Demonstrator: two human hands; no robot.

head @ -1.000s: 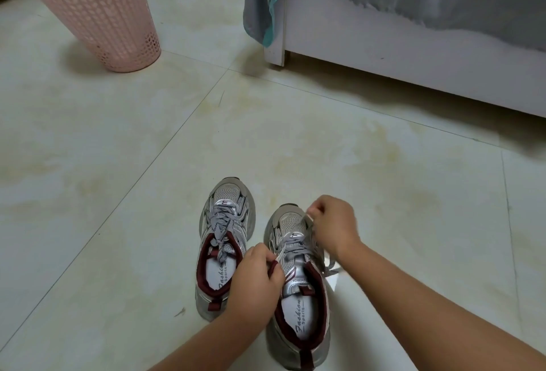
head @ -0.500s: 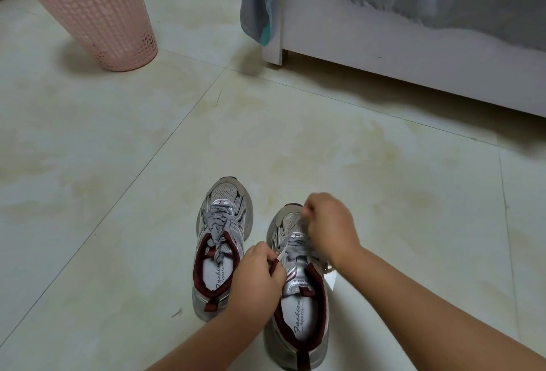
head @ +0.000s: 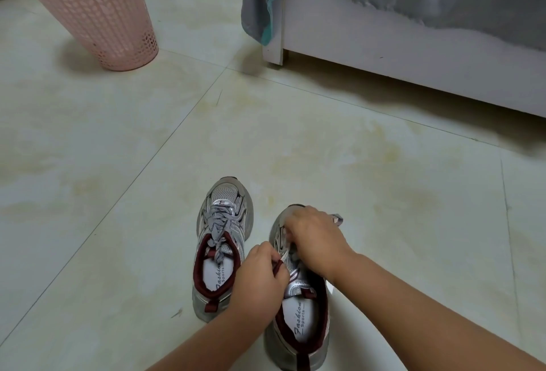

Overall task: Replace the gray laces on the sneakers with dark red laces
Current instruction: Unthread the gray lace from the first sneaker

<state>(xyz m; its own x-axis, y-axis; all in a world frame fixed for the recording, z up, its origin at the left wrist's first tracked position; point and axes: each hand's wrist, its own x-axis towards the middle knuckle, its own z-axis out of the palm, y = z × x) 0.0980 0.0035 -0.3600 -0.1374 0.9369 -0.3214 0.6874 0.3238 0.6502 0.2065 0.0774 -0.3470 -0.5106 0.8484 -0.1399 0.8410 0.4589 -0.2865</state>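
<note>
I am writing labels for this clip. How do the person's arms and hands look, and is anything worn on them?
Both forearms are bare, with no sleeve in view. The left hand and the right hand are bare too: no gloves, rings, watch or bracelet are visible. The nails are mostly hidden.

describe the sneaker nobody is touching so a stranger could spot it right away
Start at the pink basket in the far left corner and come down the pale tiled floor to the pair of silver sneakers in front of the person. It is the left sneaker of the two. Its gray lace is fully crossed and tied, while both hands work on the lacing of its neighbour.
</note>
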